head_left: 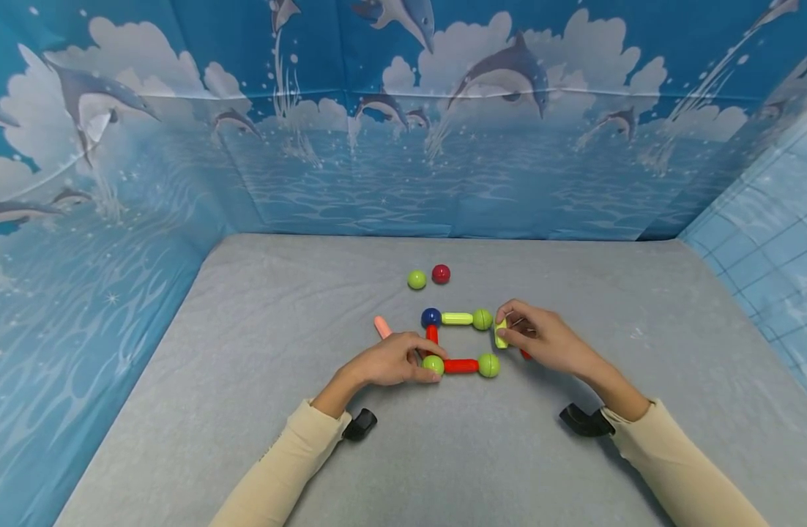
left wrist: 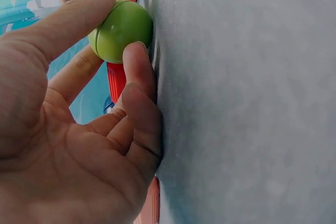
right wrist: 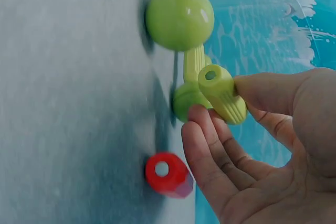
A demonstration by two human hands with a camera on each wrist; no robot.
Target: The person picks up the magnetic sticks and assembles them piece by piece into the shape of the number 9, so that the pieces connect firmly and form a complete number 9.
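Between the fingers and thumb of my left hand (head_left: 397,359) is the green ball (left wrist: 123,32) at the near left corner of a joined ball-and-stick shape. My right hand (head_left: 545,340) pinches a short yellow-green magnetic rod (right wrist: 223,95), held up beside the shape's right side. One red rod (head_left: 461,366) runs from the held ball to another green ball (head_left: 488,365). A second red rod (head_left: 433,334) leads to a blue ball (head_left: 431,317). From there a yellow-green stick (head_left: 457,318) reaches a far green ball (head_left: 482,319). The right side has a gap between its two green balls.
Behind the shape lie a loose green ball (head_left: 417,279) and a red ball (head_left: 441,274). A salmon-pink rod (head_left: 381,326) lies by my left hand. Another red rod (right wrist: 168,174) rests under my right hand. A dolphin-print curtain (head_left: 403,168) borders the grey table (head_left: 311,278).
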